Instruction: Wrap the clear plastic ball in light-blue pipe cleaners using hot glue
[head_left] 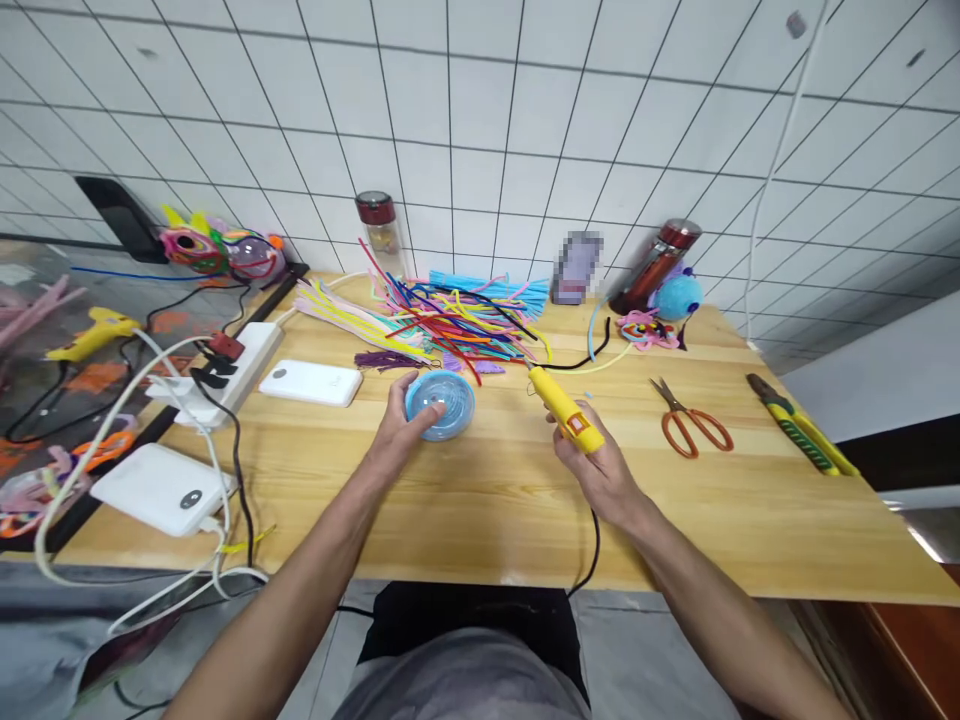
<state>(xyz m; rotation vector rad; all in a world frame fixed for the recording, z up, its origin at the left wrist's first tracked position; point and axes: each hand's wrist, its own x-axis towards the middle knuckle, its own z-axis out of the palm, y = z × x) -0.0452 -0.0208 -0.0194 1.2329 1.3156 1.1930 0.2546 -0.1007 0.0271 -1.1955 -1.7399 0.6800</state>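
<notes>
My left hand (405, 418) grips a round, see-through blue dish (448, 398) by its left side, thumb pressed over the inside. In my right hand (596, 470) is a yellow hot glue gun (564, 408), its nozzle pointing up and left; a black cord drops from it over the table's front edge. Beyond both hands lies a pile of many-coloured pipe cleaners (469, 320). A purple tassel-like bundle (390, 359) rests just behind the dish. Dish and glue gun are apart.
Scissors with orange handles (694, 430) and yellow-green pliers (802, 425) lie to the right. Two flasks (382, 225) stand by the tiled wall. On the left are white power banks (311, 383), a power strip (232, 375), tangled cables and another yellow glue gun (94, 335).
</notes>
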